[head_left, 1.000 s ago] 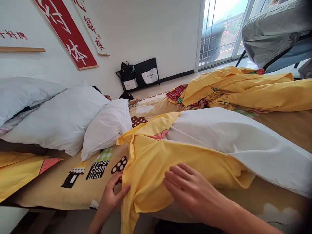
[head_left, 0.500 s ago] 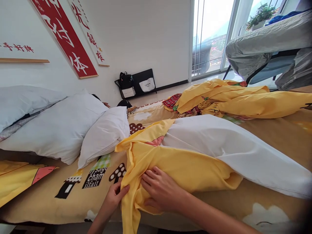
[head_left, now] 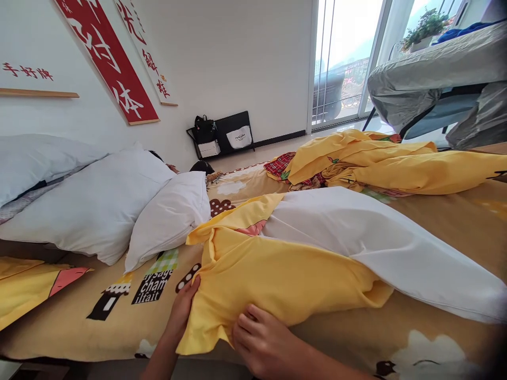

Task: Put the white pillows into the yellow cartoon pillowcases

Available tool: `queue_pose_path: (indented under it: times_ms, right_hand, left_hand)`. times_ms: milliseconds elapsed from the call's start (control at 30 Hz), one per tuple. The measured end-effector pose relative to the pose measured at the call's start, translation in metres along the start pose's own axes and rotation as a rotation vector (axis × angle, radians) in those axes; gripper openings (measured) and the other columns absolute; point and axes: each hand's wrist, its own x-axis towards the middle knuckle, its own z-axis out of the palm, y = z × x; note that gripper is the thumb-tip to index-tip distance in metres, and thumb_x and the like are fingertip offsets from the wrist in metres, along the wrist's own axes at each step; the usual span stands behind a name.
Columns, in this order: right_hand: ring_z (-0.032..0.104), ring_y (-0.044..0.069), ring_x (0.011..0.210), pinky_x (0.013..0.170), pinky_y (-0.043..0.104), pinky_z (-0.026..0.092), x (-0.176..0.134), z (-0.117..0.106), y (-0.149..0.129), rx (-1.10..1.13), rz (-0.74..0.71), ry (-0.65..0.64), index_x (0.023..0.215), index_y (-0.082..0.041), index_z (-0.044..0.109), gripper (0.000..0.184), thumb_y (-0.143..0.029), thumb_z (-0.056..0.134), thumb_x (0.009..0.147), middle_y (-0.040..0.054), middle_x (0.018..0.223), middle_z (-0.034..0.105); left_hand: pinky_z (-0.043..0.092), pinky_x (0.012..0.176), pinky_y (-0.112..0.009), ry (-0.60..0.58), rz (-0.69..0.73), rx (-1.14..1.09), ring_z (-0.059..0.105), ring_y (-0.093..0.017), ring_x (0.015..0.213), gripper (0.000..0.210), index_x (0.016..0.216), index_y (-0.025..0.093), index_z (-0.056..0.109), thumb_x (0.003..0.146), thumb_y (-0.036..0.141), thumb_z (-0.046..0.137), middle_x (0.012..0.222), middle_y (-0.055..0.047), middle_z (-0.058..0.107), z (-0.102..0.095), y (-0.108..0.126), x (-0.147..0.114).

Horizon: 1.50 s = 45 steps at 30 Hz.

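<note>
Along the near side of the bed, on the printed bedspread [head_left: 71,335], the yellow cover [head_left: 273,277] lies in front of me, with the long white pillow [head_left: 340,224] partly inside it. The pillow's bare length runs off to the right, and a folded-back flap of the cover shows its salmon-coloured lining patch on the far side.

What has just changed is the end nearest me. Half a second ago this cloth was bunched and drooping past the bed's edge, with my knuckles higher up on it; now it is spread out as a smoother panel, its lower corner fanned out flat. My right hand [head_left: 259,338] has come down to the near edge, fingers curled closed and, as far as I can judge, pinching the cloth there, since a fold draws toward them. My left hand [head_left: 182,309] is set against the left edge; its fingertips are hidden, so I cannot tell whether it grips or only steadies.

For the work in hand, I take this as a gain: the corner is straightened and easier to handle, though the folded flap remains untidy and much of the pillow is uncovered. The pillow itself has barely shifted.
</note>
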Motion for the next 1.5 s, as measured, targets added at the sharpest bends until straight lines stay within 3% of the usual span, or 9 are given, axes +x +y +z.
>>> queue_pose_path:
  times_ms: [267,433,533,800,967,1100,1300,1400,1500]
  right_hand:
    - [0.045,0.016,0.069,0.067,0.034,0.032,-0.013,-0.024,0.008,0.038,0.015,-0.031,0.069,-0.014,0.057,0.024,-0.010,0.046,0.090,0.0040,0.071,0.054]
    - [0.048,0.018,0.079,0.072,0.035,0.035,-0.008,-0.019,0.007,0.005,0.010,-0.062,0.095,-0.010,0.064,0.020,-0.024,0.049,0.094,0.0073,0.095,0.061]
    - [0.049,0.020,0.085,0.073,0.036,0.035,-0.006,-0.012,0.006,0.013,0.062,-0.124,0.105,-0.010,0.062,0.029,-0.035,0.052,0.093,0.0085,0.104,0.062]
    - [0.048,0.021,0.088,0.076,0.036,0.032,-0.008,-0.011,0.015,-0.001,0.153,-0.292,0.104,-0.014,0.058,0.024,-0.033,0.057,0.090,0.0068,0.099,0.060]
    - [0.047,0.020,0.084,0.073,0.035,0.031,-0.007,-0.014,0.014,-0.006,0.166,-0.295,0.100,-0.015,0.057,0.014,-0.026,0.052,0.092,0.0053,0.091,0.058]
    - [0.048,0.020,0.085,0.076,0.036,0.031,-0.007,-0.009,0.014,0.030,0.194,-0.302,0.095,-0.017,0.056,0.011,-0.026,0.054,0.091,0.0044,0.090,0.057]
    - [0.052,0.020,0.086,0.081,0.035,0.035,-0.002,-0.013,0.015,0.133,0.281,-0.367,0.087,-0.018,0.058,0.011,-0.029,0.059,0.088,0.0039,0.089,0.061]
    - [0.055,0.015,0.078,0.075,0.029,0.038,0.013,-0.038,0.023,0.346,0.284,-0.449,0.079,-0.019,0.059,0.020,-0.037,0.062,0.088,-0.0002,0.080,0.063]
    - [0.056,0.014,0.077,0.072,0.027,0.039,0.028,-0.062,0.044,0.381,0.341,-0.329,0.087,-0.021,0.063,0.012,-0.032,0.060,0.090,-0.0004,0.082,0.065]
  left_hand:
    - [0.052,0.097,-0.036,0.044,-0.028,-0.148,0.065,-0.027,0.110,0.050,0.129,0.016,0.055,0.082,0.028,0.067,0.116,-0.012,0.070,-0.009,0.005,0.003]
    - [0.053,0.094,-0.042,-0.189,-0.146,-0.036,0.064,-0.035,0.111,0.084,0.138,0.014,0.047,0.063,0.026,0.084,0.119,-0.018,0.068,-0.004,-0.005,-0.021]
    - [0.055,0.090,-0.043,-0.188,-0.092,0.004,0.066,-0.036,0.107,0.096,0.140,0.015,0.043,0.054,0.013,0.086,0.113,-0.016,0.071,0.000,-0.006,-0.032]
    - [0.057,0.084,-0.043,0.039,-0.294,-0.168,0.069,-0.036,0.098,0.074,0.130,0.008,0.050,0.061,0.012,0.074,0.103,-0.016,0.073,0.001,-0.004,-0.034]
    - [0.057,0.080,-0.040,0.128,-0.108,-0.104,0.069,-0.034,0.096,0.077,0.123,0.017,0.056,0.051,0.017,0.083,0.097,-0.010,0.074,-0.009,-0.008,-0.037]
    - [0.055,0.082,-0.043,0.042,-0.079,-0.054,0.067,-0.038,0.097,0.063,0.100,0.015,0.066,0.041,0.022,0.084,0.092,-0.011,0.075,-0.029,-0.016,-0.038]
    - [0.051,0.080,-0.041,-0.147,-0.128,0.180,0.064,-0.038,0.100,0.057,0.099,0.014,0.068,0.048,0.036,0.080,0.101,-0.014,0.073,-0.041,-0.024,-0.037]
    - [0.047,0.088,-0.039,-0.255,-0.123,0.515,0.061,-0.036,0.104,0.044,0.097,0.016,0.071,0.057,0.034,0.076,0.100,-0.011,0.072,-0.039,-0.017,-0.043]
    - [0.047,0.086,-0.039,-0.304,-0.016,0.876,0.062,-0.034,0.093,0.018,0.079,0.018,0.073,0.068,0.032,0.069,0.084,-0.010,0.071,-0.037,-0.007,-0.049]
